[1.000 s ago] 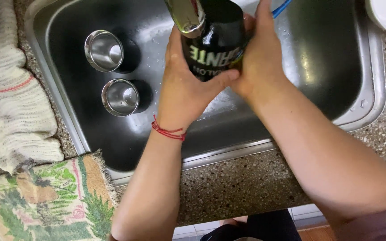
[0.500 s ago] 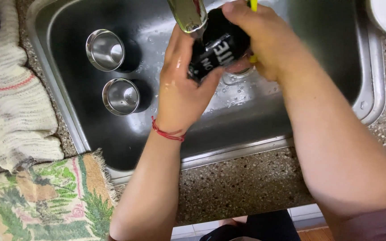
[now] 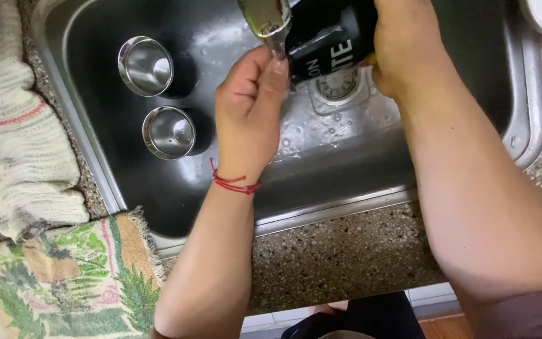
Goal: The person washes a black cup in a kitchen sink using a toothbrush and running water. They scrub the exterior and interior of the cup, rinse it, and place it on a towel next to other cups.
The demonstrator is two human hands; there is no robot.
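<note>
Over a wet steel sink (image 3: pixel 522 125), the right hand (image 3: pixel 409 50) is closed around a black mug (image 3: pixel 327 44), tilted beneath the tap (image 3: pixel 265 19) above the drain (image 3: pixel 337 85); the left hand (image 3: pixel 249 113), half open and holding nothing, has its fingertips up at the spout and the mug's rim. Washing looks midway; two steel cups (image 3: pixel 158 97) wait upright in the basin, towels (image 3: pixel 26 144) lying beside it.
</note>
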